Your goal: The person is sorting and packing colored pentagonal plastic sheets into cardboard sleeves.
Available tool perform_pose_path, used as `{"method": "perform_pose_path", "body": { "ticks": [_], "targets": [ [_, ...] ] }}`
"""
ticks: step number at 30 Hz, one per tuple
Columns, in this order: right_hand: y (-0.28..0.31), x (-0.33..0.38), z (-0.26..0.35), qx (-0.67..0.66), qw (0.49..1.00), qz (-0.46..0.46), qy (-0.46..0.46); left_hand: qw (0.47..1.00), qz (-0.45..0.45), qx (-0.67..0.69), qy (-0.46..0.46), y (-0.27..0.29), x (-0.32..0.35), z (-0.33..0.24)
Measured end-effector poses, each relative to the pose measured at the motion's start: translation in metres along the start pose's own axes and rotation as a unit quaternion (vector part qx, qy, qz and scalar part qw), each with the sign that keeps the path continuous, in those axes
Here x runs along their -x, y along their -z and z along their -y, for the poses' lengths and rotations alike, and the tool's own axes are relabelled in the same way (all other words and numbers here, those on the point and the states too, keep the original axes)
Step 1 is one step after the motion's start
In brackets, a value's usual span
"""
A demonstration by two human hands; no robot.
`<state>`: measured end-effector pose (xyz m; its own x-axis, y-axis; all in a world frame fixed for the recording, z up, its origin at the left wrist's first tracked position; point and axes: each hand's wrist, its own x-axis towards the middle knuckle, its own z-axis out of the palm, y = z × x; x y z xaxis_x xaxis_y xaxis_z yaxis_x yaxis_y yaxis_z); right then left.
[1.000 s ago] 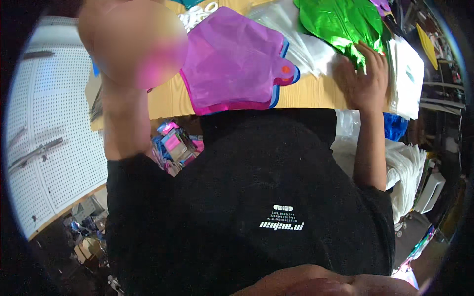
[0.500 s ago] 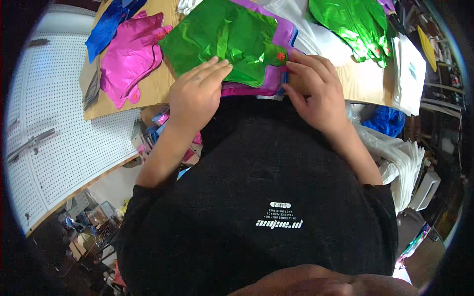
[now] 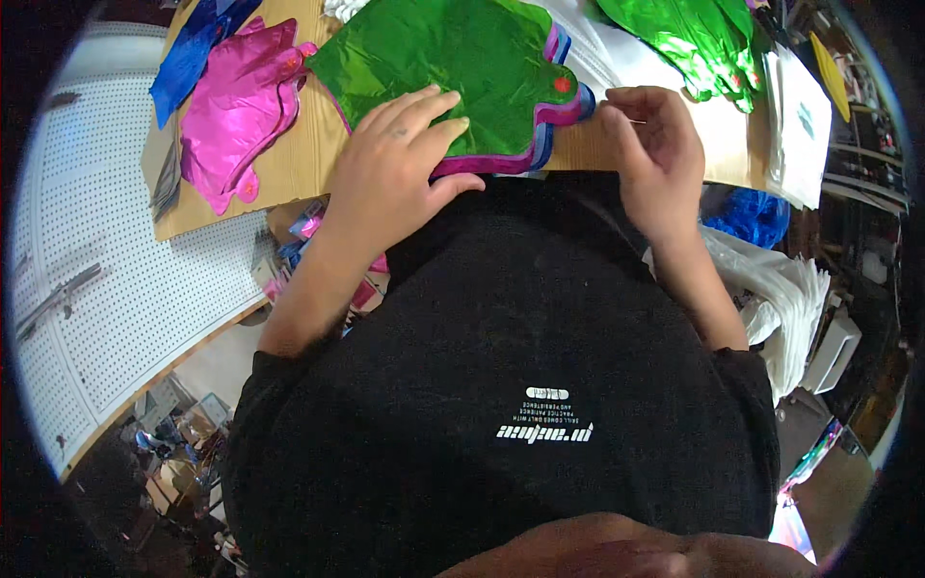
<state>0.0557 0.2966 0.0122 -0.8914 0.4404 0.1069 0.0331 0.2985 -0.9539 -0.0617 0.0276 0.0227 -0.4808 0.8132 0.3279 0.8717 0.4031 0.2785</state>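
A stack of flat foil balloons (image 3: 482,72) lies at the table's front edge, a green one on top. Purple, pink and blue layers show along its right and front sides, and a red dot marks the tab at its right. My left hand (image 3: 400,159) rests on the stack's front left part, fingers stretched out over the green foil and thumb apart. Just right of the tab, clear of the foil, my right hand (image 3: 658,144) is raised with curled fingers and the thumb near the index. A tiny thin light line shows by its fingers, too small to name.
Pink foil balloons (image 3: 241,106) and blue foil (image 3: 198,58) lie to the left. More green foil balloons (image 3: 689,48) lie at the far right, by clear plastic bags and a white packet stack (image 3: 795,125). A white perforated board (image 3: 145,222) stands left; white plastic bags (image 3: 780,299) hang right.
My right hand has moved right, off the stack's tab, and its fingers have curled. The layers now lie more evenly under the green one. My left hand stays on the foil, thumb spread out.
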Motion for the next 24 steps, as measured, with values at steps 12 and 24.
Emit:
{"method": "perform_pose_path", "body": {
  "ticks": [12,24],
  "targets": [
    [0.011,-0.04,0.036,-0.06,0.956,0.167,-0.232,1.0,-0.013,0.008,-0.001,-0.004,0.003,0.006],
    [-0.024,-0.049,0.035,-0.119,0.974,0.102,-0.163,0.999,-0.032,0.033,-0.005,-0.008,0.005,0.011]
  ]
}}
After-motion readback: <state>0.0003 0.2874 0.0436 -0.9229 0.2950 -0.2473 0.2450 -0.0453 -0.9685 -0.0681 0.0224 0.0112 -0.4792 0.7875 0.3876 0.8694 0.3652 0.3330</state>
